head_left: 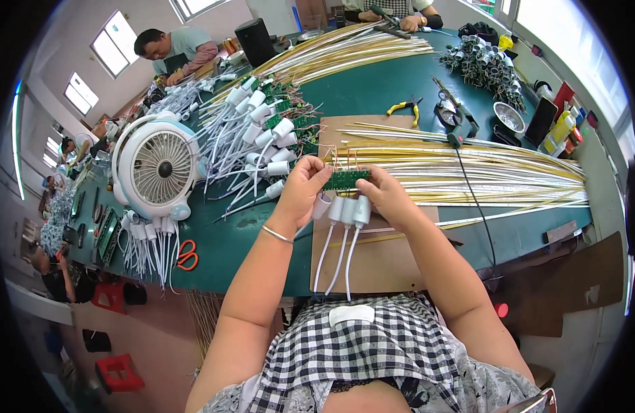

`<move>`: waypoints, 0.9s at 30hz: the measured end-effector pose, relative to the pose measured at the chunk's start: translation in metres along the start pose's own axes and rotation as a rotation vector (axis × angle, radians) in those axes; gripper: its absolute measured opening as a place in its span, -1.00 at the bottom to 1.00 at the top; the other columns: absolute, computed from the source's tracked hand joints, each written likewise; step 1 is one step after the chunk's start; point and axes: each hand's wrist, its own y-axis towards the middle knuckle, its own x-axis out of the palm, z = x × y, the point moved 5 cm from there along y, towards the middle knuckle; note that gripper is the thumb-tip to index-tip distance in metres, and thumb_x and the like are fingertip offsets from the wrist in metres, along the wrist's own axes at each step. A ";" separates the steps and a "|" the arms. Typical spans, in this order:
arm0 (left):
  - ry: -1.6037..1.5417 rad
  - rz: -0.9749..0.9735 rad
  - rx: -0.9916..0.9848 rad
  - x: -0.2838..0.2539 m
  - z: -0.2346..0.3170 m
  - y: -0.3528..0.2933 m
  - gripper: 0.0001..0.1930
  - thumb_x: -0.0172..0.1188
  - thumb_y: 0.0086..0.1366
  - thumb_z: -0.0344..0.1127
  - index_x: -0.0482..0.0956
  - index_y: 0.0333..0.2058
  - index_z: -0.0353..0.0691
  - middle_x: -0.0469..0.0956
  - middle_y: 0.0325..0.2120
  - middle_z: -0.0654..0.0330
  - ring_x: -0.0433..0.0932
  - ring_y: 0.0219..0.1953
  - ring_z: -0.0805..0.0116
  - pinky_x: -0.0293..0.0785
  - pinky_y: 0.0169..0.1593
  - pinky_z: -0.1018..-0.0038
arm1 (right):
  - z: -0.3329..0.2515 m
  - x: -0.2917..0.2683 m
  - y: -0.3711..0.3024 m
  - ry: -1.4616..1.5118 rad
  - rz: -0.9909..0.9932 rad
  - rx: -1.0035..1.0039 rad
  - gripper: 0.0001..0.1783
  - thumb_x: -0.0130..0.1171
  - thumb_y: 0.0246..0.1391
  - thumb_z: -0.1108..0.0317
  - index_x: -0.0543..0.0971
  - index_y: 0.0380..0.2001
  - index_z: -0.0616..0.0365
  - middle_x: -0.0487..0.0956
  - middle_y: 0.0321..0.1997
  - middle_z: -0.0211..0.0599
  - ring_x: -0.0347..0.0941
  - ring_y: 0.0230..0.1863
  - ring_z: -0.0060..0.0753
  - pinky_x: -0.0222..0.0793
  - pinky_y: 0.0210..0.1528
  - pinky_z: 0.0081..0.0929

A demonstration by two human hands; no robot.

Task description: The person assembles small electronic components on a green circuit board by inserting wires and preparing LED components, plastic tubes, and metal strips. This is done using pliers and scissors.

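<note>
Between my two hands I hold a strip of green circuit boards above a brown cardboard sheet. My left hand pinches its left end, and my right hand grips the right end with thumb and fingers. Several white cylinders with white cables hang below the strip. Thin reddish wires stick up from its far edge. Right behind my hands lies a wide bundle of gold and white strips.
A white fan stands left, beside a heap of white cabled cylinders and boards. Orange scissors lie near the front edge. Yellow-handled pliers and a green corded tool lie beyond the strips. Other people work across the table.
</note>
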 end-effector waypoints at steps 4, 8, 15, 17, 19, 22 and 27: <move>0.051 -0.081 -0.040 0.012 0.006 -0.006 -0.67 0.19 0.20 -0.41 0.40 -0.06 -0.28 0.49 -0.25 0.28 0.44 -0.15 0.47 0.34 0.03 0.52 | -0.010 0.016 0.009 0.162 -0.145 0.099 -0.70 0.10 0.12 0.29 0.44 -0.20 0.33 0.55 -0.35 -0.21 0.48 -0.34 -0.34 0.38 -0.22 -0.39; 0.153 0.089 -0.116 0.006 -0.015 -0.004 -0.76 0.08 0.24 -0.49 0.46 -0.10 -0.32 0.53 -0.23 0.22 0.49 -0.13 0.46 0.42 -0.02 0.48 | -0.003 0.017 0.027 -0.347 0.053 -0.021 -0.79 0.05 0.12 0.36 0.48 -0.35 0.34 0.54 -0.45 -0.27 0.41 -0.41 -0.52 0.33 -0.34 -0.46; 0.244 0.031 -0.060 0.009 0.003 -0.011 -0.78 0.00 0.30 -0.44 0.46 -0.09 -0.30 0.51 -0.17 0.23 0.45 -0.13 0.49 0.37 -0.02 0.54 | -0.006 0.029 0.014 0.316 -0.096 0.198 -0.82 0.15 0.05 0.45 0.47 -0.24 0.20 0.52 -0.40 -0.30 0.49 -0.40 -0.44 0.46 -0.31 -0.48; 0.101 -0.068 -0.124 0.016 0.005 -0.016 -0.77 -0.05 0.35 -0.37 0.45 -0.07 -0.28 0.50 -0.15 0.23 0.44 -0.12 0.49 0.36 -0.02 0.53 | -0.013 0.031 0.007 0.293 -0.160 0.251 -0.69 0.17 0.02 0.51 0.44 -0.12 0.21 0.51 -0.39 -0.37 0.47 -0.40 -0.52 0.47 -0.33 -0.53; 0.165 -0.057 -0.072 0.017 0.001 -0.015 -0.74 -0.11 0.38 -0.33 0.45 -0.05 -0.27 0.51 -0.19 0.23 0.46 -0.17 0.49 0.39 -0.07 0.54 | -0.004 0.031 0.010 0.237 -0.144 0.229 -0.69 0.18 0.02 0.49 0.46 -0.12 0.22 0.53 -0.40 -0.34 0.48 -0.44 -0.54 0.46 -0.38 -0.56; 0.359 0.010 -0.112 0.001 -0.025 -0.011 -0.73 -0.12 0.38 -0.33 0.45 -0.05 -0.29 0.52 -0.28 0.26 0.48 -0.32 0.53 0.43 -0.20 0.57 | 0.014 0.036 0.017 -0.015 -0.048 0.121 -0.67 0.20 0.00 0.47 0.48 -0.11 0.21 0.56 -0.42 -0.37 0.49 -0.47 -0.57 0.45 -0.40 -0.58; 0.232 -0.045 -0.144 0.001 -0.022 -0.016 -0.66 -0.10 0.40 -0.24 0.39 0.06 -0.27 0.46 -0.09 0.24 0.37 -0.09 0.53 0.28 -0.02 0.59 | 0.005 0.031 0.014 0.184 -0.144 0.245 -0.70 0.20 -0.03 0.50 0.51 -0.16 0.19 0.54 -0.38 -0.35 0.50 -0.44 -0.52 0.45 -0.39 -0.55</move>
